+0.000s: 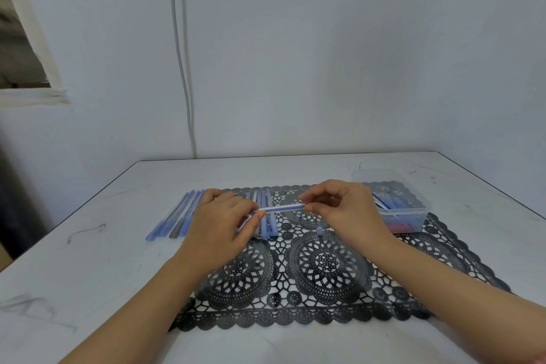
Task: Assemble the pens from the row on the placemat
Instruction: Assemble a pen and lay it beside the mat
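The left hand [218, 224] is pinching the left end of a pen [280, 208] between thumb and fingertips, so that grip is closing on the pen. The right hand [345, 213] is pinching the pen's right end between thumb and forefinger, with its other fingers curling loosely behind. That grip is closing on the same pen.

The pen is running almost level from left to right, spanning the gap between the two grips, and only its middle stretch is showing. It is a thin, pale tube with blue inside. It is crossing over the far part of the black lace placemat [325, 269]. Whether it is touching anything beneath cannot be told.

Just under the pen's left end, the row [267, 221] of blue pens is lying side by side on the placemat, pointing near to far. The left hand is hiding part of it. More blue pens [174, 219] are lying in a loose fan further left, on the bare white surface [88, 245], beside the left hand.

A small blue cap [319, 230] is sitting on the placemat just near of the right grip, apart from both hands. At the far right, a clear box [410, 216] is resting on the placemat's corner, holding blue and red parts, close behind the right hand.
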{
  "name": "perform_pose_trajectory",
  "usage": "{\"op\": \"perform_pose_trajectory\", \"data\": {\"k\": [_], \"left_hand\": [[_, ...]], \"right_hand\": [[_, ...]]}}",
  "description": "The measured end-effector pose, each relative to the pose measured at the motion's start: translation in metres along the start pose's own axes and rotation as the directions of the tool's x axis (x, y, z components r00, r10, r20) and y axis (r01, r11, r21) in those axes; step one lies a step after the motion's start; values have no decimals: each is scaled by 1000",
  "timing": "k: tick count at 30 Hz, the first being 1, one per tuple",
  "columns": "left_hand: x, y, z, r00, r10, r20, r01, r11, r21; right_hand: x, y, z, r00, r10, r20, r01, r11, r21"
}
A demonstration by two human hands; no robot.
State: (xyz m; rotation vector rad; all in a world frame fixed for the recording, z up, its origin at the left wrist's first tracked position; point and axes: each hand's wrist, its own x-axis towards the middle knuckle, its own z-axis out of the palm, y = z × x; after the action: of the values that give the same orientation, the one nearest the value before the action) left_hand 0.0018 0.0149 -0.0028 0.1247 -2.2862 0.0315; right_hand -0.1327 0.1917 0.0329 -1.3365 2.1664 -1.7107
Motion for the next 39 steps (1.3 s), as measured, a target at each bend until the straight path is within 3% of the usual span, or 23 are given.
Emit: {"op": "perform_pose_trajectory", "data": {"k": [12,18,28,39], "left_hand": [[-1,-1,1,1000,-11,3,11,1000,3],[-1,-3,2,1000,-23,-3,23,999,24],[-1,-4,3,1000,-24,-12,25,999,28],[-2,-5,4,1000,-21,-11,21,999,33]], "right_hand": [[3,1,-2,999,30,18,-30,999,24],[12,7,-10,997,60,55,-46,974,-223],[14,22,-7,930,239,280,-20,792,-610],[12,27,-2,928,237,289,3,768,-640]]}}
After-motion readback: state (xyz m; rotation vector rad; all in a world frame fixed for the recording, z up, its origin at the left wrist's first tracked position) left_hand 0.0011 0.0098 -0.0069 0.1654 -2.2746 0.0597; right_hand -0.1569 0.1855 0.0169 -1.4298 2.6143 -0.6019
